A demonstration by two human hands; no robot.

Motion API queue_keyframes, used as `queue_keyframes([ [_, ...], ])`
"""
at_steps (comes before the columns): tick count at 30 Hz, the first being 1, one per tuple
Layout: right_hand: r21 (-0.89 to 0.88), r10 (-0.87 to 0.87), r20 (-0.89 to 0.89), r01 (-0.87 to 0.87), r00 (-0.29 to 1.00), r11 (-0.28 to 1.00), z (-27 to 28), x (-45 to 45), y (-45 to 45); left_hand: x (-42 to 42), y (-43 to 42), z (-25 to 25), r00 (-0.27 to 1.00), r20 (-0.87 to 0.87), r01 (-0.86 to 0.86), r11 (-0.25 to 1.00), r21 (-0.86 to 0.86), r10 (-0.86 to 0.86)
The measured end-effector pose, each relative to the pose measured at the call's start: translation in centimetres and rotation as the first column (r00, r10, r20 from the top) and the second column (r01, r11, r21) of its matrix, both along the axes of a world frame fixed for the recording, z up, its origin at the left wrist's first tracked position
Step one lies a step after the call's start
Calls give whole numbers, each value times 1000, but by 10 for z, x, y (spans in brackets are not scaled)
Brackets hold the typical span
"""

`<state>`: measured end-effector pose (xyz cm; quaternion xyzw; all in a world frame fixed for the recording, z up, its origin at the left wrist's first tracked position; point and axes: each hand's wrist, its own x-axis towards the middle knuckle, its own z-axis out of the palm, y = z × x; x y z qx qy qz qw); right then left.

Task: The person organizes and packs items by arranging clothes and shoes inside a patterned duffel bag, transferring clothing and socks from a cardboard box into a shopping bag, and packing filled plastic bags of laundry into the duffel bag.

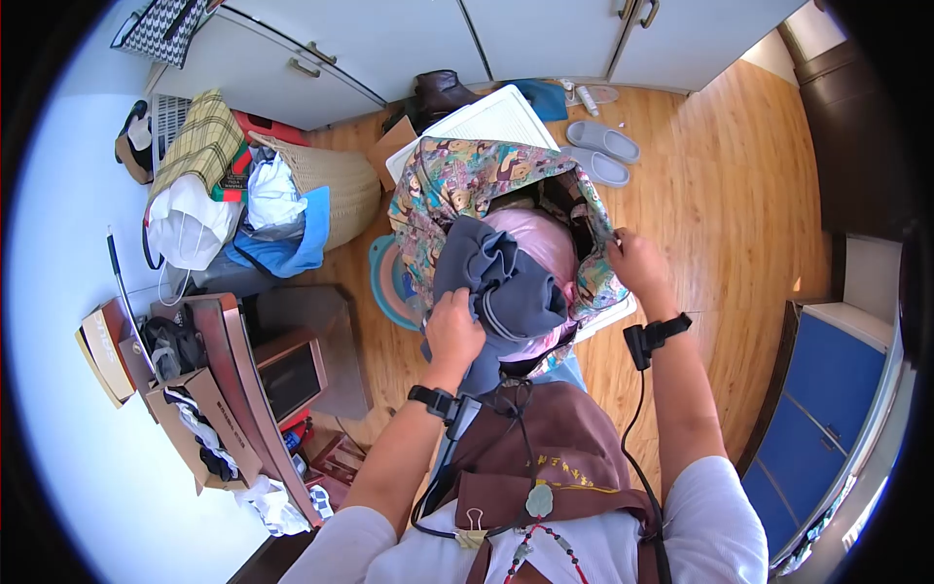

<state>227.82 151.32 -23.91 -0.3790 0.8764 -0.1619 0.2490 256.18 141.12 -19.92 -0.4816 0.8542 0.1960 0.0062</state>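
Pinching a fold of dark blue-grey garment [516, 310] between the bent fingers of the left hand [454, 334], and gripping the right edge of a patterned cloth bag [438, 185] in the curled fingers of the right hand [640, 267]. At far left, an open cardboard box [238, 443] with cloth inside; above, a yellow checked bag [199, 136] touching a white bag [188, 229]. Next rightward, a wicker basket [350, 195], with blue cloth [304, 243] against its open side. Then a blue-rimmed basin [382, 297] on the wooden floor [730, 195], just beside the patterned bag and partly hidden by it. At centre, the garment, bunched across the bag's open mouth, in front of pink cloth [540, 234]. Under the bag, a white panel [491, 117]. Just beyond to the right, grey slippers [603, 141], side by side. At far right, well apart, a blue-doored cabinet [817, 375]
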Motion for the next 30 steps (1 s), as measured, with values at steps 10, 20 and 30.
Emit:
queue_keyframes([
  [10,-196,97,56,-84,994,977,-37,122,-18,13,8,9,994,59,96,995,-27,-94],
  [20,290,-360,561,230,745,929,-107,125,-8,34,13,-34,979,199,41,999,-7,-39],
  [30,71,-434,788,636,437,768,-133,135,10,18,6,-37,999,15,-44,979,198,42],
])
